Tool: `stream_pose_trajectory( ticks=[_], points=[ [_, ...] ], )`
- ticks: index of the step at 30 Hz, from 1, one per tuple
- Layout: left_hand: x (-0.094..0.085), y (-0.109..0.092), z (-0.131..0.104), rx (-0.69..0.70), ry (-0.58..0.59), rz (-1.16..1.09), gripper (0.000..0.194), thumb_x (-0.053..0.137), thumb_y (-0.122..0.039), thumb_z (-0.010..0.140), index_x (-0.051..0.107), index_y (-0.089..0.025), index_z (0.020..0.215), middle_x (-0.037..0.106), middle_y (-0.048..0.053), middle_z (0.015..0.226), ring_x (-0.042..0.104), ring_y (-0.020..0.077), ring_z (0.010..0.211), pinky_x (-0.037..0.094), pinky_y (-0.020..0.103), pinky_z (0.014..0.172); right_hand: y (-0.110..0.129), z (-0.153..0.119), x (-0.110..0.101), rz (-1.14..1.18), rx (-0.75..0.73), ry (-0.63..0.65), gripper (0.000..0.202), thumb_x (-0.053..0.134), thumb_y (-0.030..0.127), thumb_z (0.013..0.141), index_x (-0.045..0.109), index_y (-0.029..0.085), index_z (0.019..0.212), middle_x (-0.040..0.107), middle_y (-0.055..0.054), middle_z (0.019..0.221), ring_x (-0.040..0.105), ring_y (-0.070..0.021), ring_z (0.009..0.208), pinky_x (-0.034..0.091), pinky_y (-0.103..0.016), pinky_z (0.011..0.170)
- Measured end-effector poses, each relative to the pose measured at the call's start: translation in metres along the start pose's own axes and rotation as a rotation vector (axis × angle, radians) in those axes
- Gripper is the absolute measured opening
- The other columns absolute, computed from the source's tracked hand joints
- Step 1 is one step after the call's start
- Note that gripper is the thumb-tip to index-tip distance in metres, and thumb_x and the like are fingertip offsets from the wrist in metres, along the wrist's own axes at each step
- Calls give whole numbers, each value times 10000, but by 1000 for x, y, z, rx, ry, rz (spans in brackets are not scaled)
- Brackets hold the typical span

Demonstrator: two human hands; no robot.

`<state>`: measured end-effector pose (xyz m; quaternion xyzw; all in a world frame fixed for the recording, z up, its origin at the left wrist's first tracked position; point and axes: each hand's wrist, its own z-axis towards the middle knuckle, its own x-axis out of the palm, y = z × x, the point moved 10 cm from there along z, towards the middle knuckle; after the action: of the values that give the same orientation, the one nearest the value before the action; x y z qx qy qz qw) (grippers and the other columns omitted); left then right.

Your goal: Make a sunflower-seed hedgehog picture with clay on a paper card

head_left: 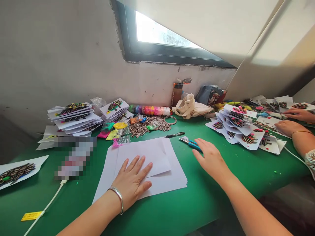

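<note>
My left hand (pixel 134 180) lies flat with its fingers spread, pressing on a small white paper sheet (pixel 157 160) over larger white paper sheets (pixel 176 172). A silver bracelet is round that wrist. My right hand (pixel 209 155) is to the right of the paper, its fingers stretched out and its thumb apart. Those fingers are over the rear end of a blue utility knife (pixel 189 143), whose blade end points left; whether they touch it I cannot tell. A black pen (pixel 174 134) lies at the paper's top edge.
Stacks of seed-decorated cards (pixel 78 122) stand at the left and more cards (pixel 242 127) at the right. Striped sunflower seeds (pixel 157 124), clay packets (pixel 120 125) and a tape roll (pixel 170 120) lie behind the paper. A co-worker's hands (pixel 283 127) are far right. A white cable (pixel 50 201) crosses the left.
</note>
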<state>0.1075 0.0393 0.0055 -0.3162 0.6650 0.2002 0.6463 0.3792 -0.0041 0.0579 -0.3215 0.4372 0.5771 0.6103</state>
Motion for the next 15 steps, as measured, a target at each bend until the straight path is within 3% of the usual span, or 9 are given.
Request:
stream_pose_trajectory(
  ticks=[3,7,11,15],
  points=[
    [-4,4,0,-52,2,-4,530,254,-589,917,240,-403,1414,215,38,1521,161,317,1392,88,588,1077,-24,13,26,-145,49,33,371,441,302,890,548,133,1203,618,-148,1154,548,-301,1051,427,-471,865],
    [-10,1,7,-70,-44,1,558,267,-606,906,292,-372,1412,254,61,1512,163,319,1392,100,579,1080,-24,10,38,-165,7,20,308,393,226,909,586,149,1136,637,-137,1019,568,-262,915,447,-411,775],
    [-9,-3,17,-63,-37,-4,576,254,-627,896,315,-367,1407,247,66,1513,143,325,1395,89,590,1078,0,-1,22,-72,-130,-2,341,401,219,917,552,157,1217,610,-124,1018,555,-242,917,426,-408,843],
    [-3,-4,21,-57,0,-20,581,247,-631,893,276,-381,1417,205,57,1523,122,328,1397,65,605,1075,36,-17,14,19,-272,58,382,387,181,922,514,196,1281,587,-121,1084,552,-230,953,440,-384,827]
  ],
)
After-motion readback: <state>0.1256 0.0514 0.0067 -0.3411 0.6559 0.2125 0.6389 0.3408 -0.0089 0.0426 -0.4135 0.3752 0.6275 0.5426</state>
